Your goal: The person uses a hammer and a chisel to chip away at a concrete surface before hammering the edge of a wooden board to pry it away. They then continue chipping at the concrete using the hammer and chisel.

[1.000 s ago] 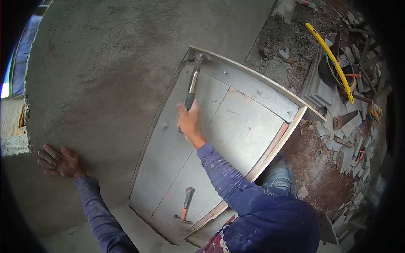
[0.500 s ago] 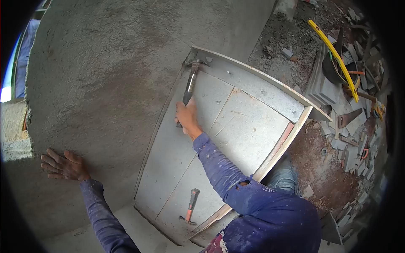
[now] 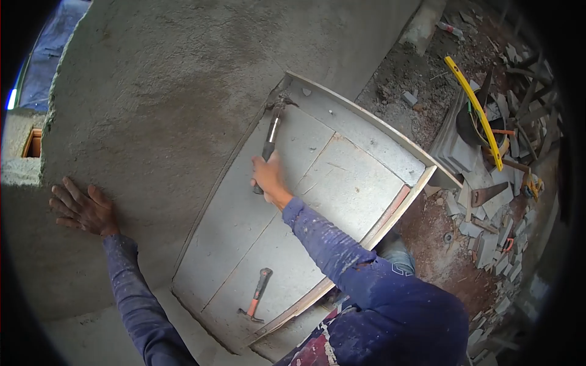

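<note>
My right hand point(image 3: 269, 178) is wrapped round the black grip of a claw hammer point(image 3: 274, 131), whose head lies at the far inner corner of the grey slab surface point(image 3: 244, 226), beside the wall. Fingers spread, my left hand point(image 3: 86, 207) rests against the rough grey plastered wall point(image 3: 159, 110) and holds nothing. A second hammer point(image 3: 259, 293) with a black and orange handle lies on the near part of the slabs. A thin raised board point(image 3: 378, 122) edges the far side of the surface.
A wooden edge strip point(image 3: 403, 210) runs along the right side. On the ground at right are a yellow level point(image 3: 476, 107), a bucket point(image 3: 470, 128), a handsaw point(image 3: 488, 193), stacked tiles point(image 3: 452, 143) and broken pieces. A wall opening point(image 3: 33, 140) is at far left.
The camera view has shifted and turned slightly, so the second hammer appears further left. My right hand still grips its hammer, and my left hand is still against the wall.
</note>
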The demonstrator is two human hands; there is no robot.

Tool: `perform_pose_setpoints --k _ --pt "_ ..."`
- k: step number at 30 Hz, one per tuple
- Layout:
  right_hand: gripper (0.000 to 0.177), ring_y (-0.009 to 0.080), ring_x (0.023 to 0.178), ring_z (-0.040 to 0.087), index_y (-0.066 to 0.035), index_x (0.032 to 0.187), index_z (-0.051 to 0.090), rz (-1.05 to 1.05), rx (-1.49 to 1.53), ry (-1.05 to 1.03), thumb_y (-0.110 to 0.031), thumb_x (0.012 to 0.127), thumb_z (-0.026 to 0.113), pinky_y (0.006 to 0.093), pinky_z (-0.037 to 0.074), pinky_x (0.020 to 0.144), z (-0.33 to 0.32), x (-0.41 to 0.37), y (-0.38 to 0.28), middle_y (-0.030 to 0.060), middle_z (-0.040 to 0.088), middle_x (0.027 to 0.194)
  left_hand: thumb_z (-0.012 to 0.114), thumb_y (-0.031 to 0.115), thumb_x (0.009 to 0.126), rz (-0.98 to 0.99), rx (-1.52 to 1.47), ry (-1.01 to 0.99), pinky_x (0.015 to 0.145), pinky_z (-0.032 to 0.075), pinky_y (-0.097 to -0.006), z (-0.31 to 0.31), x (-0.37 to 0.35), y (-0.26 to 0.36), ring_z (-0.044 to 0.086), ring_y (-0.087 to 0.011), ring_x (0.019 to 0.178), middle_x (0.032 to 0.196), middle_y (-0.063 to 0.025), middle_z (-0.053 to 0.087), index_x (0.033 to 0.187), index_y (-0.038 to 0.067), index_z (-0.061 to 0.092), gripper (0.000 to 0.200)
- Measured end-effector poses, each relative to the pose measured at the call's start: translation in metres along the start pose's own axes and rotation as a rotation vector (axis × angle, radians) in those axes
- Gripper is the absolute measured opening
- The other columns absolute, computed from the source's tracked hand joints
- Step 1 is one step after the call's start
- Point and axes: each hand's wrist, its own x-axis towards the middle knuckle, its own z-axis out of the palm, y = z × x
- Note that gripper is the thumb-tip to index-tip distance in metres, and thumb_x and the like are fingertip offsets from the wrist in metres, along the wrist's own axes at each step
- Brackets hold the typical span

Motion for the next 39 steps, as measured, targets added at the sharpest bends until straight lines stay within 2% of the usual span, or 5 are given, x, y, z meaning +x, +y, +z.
perform_pose_setpoints --k 9,12,18,28,39 --pt "0.025 0.0182 0.06 0.056 -0.003 0.103 0.052 -0.254 -1.176 -0.31 -0.022 0.093 0.065 0.036 0.046 0.055 -0.165 -0.1 -0.103 0.0074 0.055 0.074 0.054 0.044 0.097 -0.258 -0.371 -0.16 0.117 0.011 -0.068 -0.039 -0.014 0.024 0.018 -0.0248 0.151 0.161 0.0036 0.028 0.148 0.03 0.041 0.054" --pt "0.036 0.036 0.082 0.065 0.001 0.114 0.053 -0.503 -1.568 -0.497 -0.026 0.093 0.065 0.0466 0.048 0.074 -0.184 -0.105 -0.169 0.0216 0.062 0.084 0.063 0.027 0.094 -0.481 -0.682 -0.428 0.119 0.022 -0.0587 -0.133 -0.056 0.088 0.032 -0.031 0.146 0.149 -0.0063 0.048 0.127 0.017 0.064 0.035" --pt "0.037 0.0484 0.074 0.063 -0.001 0.105 0.048 -0.682 -2.202 -0.804 -0.033 0.095 0.064 0.0517 0.046 0.063 -0.155 -0.054 -0.266 0.0255 0.061 0.075 0.068 0.023 0.087 -1.139 -0.744 -0.723 0.116 0.015 -0.0677 -0.345 -0.19 0.239 0.032 -0.0373 0.144 0.139 -0.0082 0.055 0.112 0.011 0.069 0.027" --pt "0.036 0.0362 0.059 0.066 -0.002 0.111 0.049 -1.151 -2.192 -1.462 -0.034 0.098 0.06 0.0447 0.049 0.053 -0.005 -0.001 -0.28 0.018 0.061 0.068 0.057 0.036 0.097 -1.396 -0.101 -0.705 0.117 0.017 -0.0613 -0.394 -0.214 0.37 0.019 -0.0389 0.148 0.146 -0.0078 0.05 0.118 0.008 0.068 0.037" --pt "0.032 0.0276 0.06 0.064 -0.009 0.101 0.052 -1.282 -2.442 -1.657 -0.037 0.095 0.064 0.0411 0.049 0.052 -0.058 0.079 -0.338 0.0087 0.06 0.077 0.051 0.032 0.101 -1.271 -0.086 -0.916 0.116 0.022 -0.0573 -0.401 -0.219 0.368 0.025 -0.0388 0.144 0.141 -0.0089 0.055 0.122 0.008 0.066 0.035"
